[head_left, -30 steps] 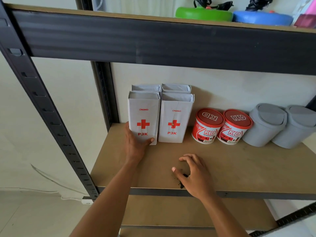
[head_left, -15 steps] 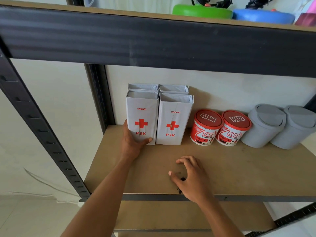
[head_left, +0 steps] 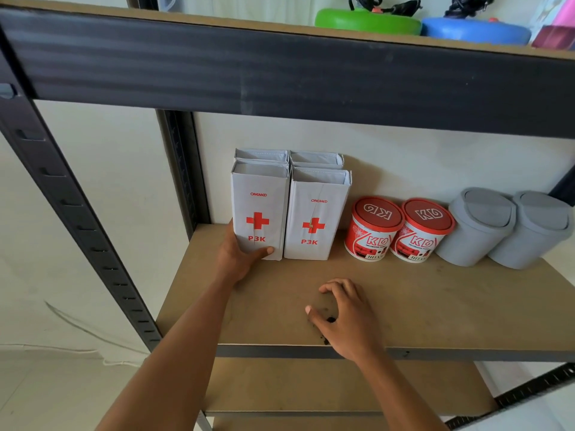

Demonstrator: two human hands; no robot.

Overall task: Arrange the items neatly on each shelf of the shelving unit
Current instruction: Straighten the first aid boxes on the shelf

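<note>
White card with a red cross and the letters P3K: four first-aid boxes stand in a two-by-two block at the left rear of the middle shelf [head_left: 435, 300]. The front-left first-aid box [head_left: 259, 209] is the one in hand. The left grip [head_left: 239, 259] is clamped on its lower left corner. The thumb lies across the front face under the lettering, and the fingers go out of sight round the side. The right grip [head_left: 345, 318] holds nothing that I can see. Its fingers arch loosely with their tips on the board and the thumb apart from them, over a scatter of dark crumbs [head_left: 329, 319] near the front edge.

The step looks like squaring this box against the front-right first-aid box [head_left: 315, 216]. The two stand just beside each other, but I cannot tell whether they touch.

To do it well, I would slide the box rather than lift it and keep the push low, where the hand already sits, because a tall, narrow box is likely to tip if shoved near its top. The pressure should be light, since both front faces already show creases and the card probably dents easily. I would close the sides first, then bring the front faces level.

The red KD paint tubs [head_left: 371, 231] stand close on the right, with the grey swing-lid bins [head_left: 476, 228] beyond them. The free hand could steady the neighbouring box so the push does not shunt the row along.
</note>
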